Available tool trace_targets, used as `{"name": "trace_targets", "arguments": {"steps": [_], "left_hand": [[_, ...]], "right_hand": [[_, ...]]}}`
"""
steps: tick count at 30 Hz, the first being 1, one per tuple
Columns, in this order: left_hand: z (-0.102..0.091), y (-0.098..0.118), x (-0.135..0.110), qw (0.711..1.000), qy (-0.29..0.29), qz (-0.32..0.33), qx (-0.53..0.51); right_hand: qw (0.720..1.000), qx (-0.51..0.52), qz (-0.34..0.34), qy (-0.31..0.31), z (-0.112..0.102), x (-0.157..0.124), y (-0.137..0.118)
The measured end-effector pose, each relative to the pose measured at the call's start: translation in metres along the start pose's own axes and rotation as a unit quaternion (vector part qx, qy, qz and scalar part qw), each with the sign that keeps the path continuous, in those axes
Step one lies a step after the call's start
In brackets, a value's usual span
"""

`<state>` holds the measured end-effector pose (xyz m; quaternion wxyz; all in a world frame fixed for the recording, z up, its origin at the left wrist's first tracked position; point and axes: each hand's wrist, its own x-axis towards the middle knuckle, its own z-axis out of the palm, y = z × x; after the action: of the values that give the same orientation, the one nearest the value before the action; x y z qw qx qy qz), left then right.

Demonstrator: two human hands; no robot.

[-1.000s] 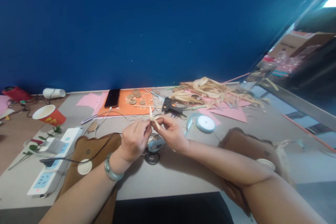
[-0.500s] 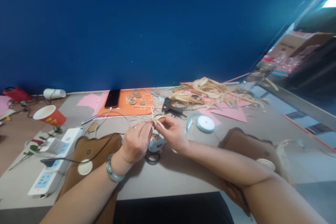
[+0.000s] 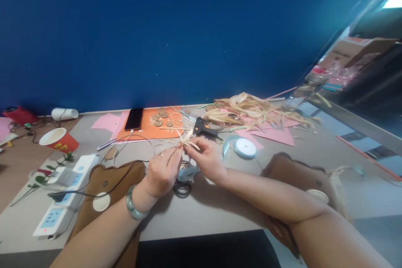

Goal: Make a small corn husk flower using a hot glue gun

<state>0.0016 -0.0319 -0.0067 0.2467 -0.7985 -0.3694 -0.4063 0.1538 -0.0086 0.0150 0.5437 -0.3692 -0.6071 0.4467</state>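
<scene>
My left hand (image 3: 163, 169) and my right hand (image 3: 205, 160) meet above the grey table (image 3: 201, 213), and both pinch a small bundle of dried straw strips (image 3: 187, 139). The strips fan out upward from the fingertips. A green bangle (image 3: 133, 207) circles my left wrist and a ring shows on a left finger. Under the hands lie scissors (image 3: 182, 186) with black handles and a pale blue object. Behind the hands are a black glue gun (image 3: 204, 127) and a roll of pale blue ribbon (image 3: 245, 148).
A pile of dried straw (image 3: 251, 111) lies on pink paper at the back right. An orange sheet (image 3: 153, 125) carries brown discs and a black phone (image 3: 134, 118). A white power strip (image 3: 63, 194), red paper cup (image 3: 58, 139) and brown pads (image 3: 106, 182) lie left.
The straw bundle has turned in my fingers and its strips now splay out more. Both hands have shifted slightly up and right.
</scene>
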Motion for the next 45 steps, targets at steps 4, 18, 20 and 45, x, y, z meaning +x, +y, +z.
{"name": "trace_targets", "arguments": {"steps": [4, 18, 20, 45], "left_hand": [[-0.003, 0.0, 0.001, 1.0, 0.0, 0.015, 0.007], [-0.004, 0.005, -0.001, 0.999, 0.013, 0.031, -0.025], [-0.004, 0.004, -0.003, 0.999, 0.01, 0.027, -0.027], [-0.004, -0.001, -0.003, 0.978, 0.034, -0.058, -0.2]], "right_hand": [[1.0, -0.018, -0.019, 0.006, 0.0, -0.002, -0.001], [0.995, 0.001, -0.098, -0.017, -0.007, -0.006, -0.014], [0.995, 0.0, -0.102, -0.022, -0.008, -0.007, -0.016], [0.996, 0.035, -0.053, -0.056, -0.011, -0.001, -0.019]]}}
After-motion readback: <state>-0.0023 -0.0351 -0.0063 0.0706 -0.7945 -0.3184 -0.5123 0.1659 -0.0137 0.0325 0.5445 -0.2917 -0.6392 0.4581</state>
